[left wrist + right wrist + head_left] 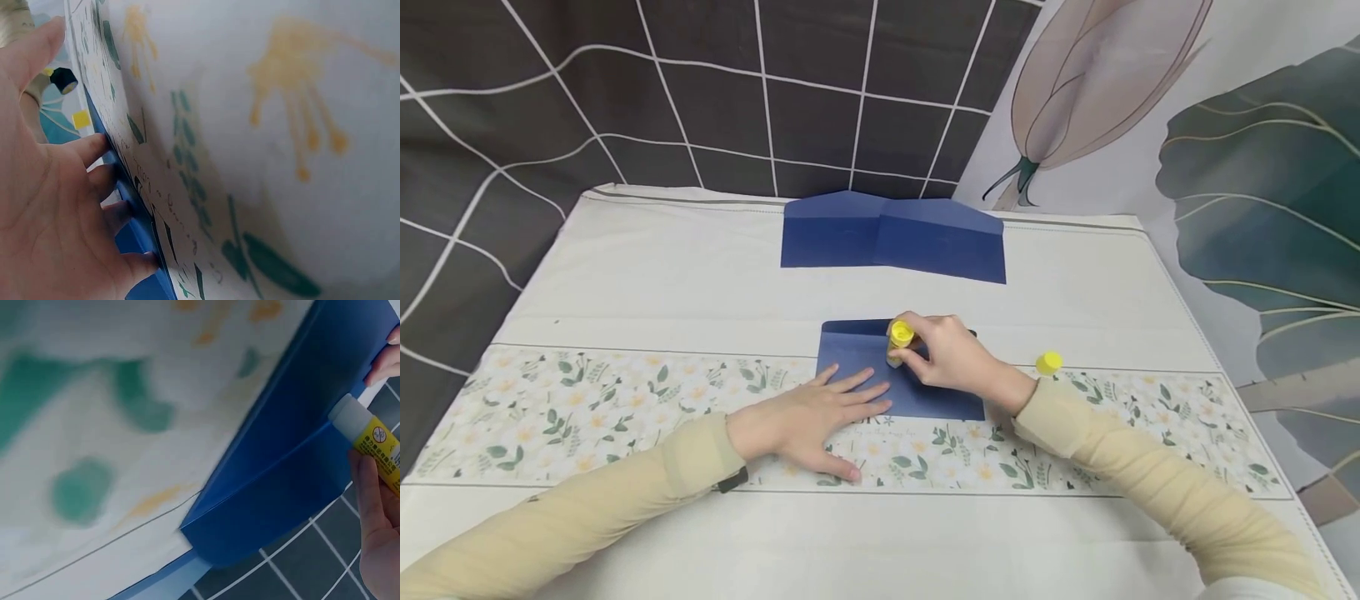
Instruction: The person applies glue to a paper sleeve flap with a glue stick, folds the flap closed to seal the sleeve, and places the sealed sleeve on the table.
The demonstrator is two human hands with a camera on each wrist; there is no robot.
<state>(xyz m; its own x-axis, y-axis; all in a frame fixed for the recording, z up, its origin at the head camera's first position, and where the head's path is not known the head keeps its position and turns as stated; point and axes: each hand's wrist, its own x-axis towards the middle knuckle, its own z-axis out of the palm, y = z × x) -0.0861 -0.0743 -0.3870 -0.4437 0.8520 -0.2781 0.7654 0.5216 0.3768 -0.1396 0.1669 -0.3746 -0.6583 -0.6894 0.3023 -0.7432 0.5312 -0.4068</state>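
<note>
My left hand (820, 417) lies palm down with its fingers spread wide, the fingertips on the left part of 1 blue envelope (925, 402) in the middle of the table; my thumb points away, over the floral band of the white tablecloth (700, 537). My right hand (951, 357) holds a glue stick (897, 346) between thumb and fingers, above the same envelope. Its yellow base faces up, and its white end points down near the flap's crease; I cannot tell whether it touches the paper. A yellow cap (1049, 363) sits on the tablecloth just to the right of my right wrist. Near the far edge, 2 more blue envelopes, a left one (827, 242) and a right one (943, 247), lie side by side and meet. Beyond them hangs a dark cloth (707, 117) with white grid lines.
</note>
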